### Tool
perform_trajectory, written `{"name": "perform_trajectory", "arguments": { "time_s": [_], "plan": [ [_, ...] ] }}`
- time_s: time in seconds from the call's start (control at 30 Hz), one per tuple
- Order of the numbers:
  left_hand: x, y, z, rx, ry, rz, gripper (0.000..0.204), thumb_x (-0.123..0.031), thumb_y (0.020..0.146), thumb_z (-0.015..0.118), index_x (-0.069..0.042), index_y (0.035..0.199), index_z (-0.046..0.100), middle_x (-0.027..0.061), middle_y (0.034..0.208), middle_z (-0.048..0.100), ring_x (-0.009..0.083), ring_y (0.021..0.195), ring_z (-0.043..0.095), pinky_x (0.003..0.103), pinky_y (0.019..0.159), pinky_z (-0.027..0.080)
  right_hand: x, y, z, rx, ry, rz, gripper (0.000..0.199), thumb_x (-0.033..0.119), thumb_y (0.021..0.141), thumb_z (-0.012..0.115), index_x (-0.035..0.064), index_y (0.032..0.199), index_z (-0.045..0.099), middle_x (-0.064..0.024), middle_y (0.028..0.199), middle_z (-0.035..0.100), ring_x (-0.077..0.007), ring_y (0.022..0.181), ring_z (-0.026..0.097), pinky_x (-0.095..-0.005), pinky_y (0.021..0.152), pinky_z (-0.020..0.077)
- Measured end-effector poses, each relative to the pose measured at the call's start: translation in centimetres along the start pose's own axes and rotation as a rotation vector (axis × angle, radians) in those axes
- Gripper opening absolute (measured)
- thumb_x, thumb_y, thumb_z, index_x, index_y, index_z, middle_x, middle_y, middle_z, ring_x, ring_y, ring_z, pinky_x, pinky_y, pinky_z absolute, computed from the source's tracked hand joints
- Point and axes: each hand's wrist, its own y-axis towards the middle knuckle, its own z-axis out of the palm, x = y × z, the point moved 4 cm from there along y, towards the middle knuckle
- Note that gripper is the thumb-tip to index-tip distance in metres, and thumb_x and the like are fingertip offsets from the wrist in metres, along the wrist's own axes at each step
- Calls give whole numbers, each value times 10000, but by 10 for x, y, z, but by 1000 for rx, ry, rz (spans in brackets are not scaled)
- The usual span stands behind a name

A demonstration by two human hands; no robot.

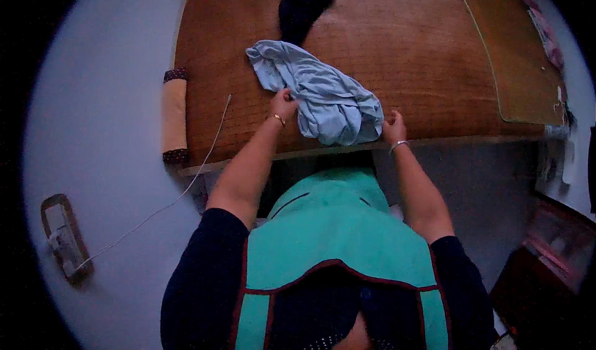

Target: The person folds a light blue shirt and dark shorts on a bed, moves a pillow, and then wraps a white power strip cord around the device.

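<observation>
A crumpled light blue garment (323, 95) lies on a brown woven mat (422, 52) near its front edge. My left hand (284, 103) pinches the cloth at its left side, fingers closed on a fold. On the other side my right hand (393, 128) grips the garment's lower right corner by the mat's edge. Both wrists carry thin bracelets. A dark navy garment (304, 2) lies farther back on the mat, apart from both hands.
A tan cylindrical bolster with dark ends (174, 115) lies along the mat's left edge. A white cable (186, 188) runs from the mat to a wall socket plate (62, 235) at lower left. Dark wooden furniture (546, 250) stands at lower right.
</observation>
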Motion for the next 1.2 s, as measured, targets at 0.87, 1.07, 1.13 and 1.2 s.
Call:
{"name": "perform_trajectory", "arguments": {
  "time_s": [0.87,1.07,1.13,1.2],
  "plan": [
    [-134,11,-106,262,-340,-123,260,-95,687,577,-68,944,555,43,929,541,134,772,528,256,624,469,5,38,-45,-256,836,235,214,119,787,480,-11,956,501,-79,828,555,-182,737,530,-322,656,435],
    [-134,-16,-190,288,-299,-133,206,-124,739,594,-67,936,577,28,849,575,146,744,561,284,656,482,91,10,-86,479,752,-23,339,49,726,519,-21,1057,514,-98,945,579,-192,828,554,-321,732,451],
    [-137,-19,-200,316,-339,-151,193,-121,737,595,-63,921,584,32,827,586,152,735,568,289,656,484,79,12,-91,638,637,25,379,13,663,541,-6,1041,535,-85,937,579,-188,828,553,-317,747,453],
    [-134,-22,-210,306,-377,-181,197,-117,723,600,-55,910,590,43,811,598,158,734,574,290,657,485,72,17,-93,651,341,65,389,-11,653,528,-3,1042,541,-90,989,566,-181,886,538,-297,764,438]
  ]
}}
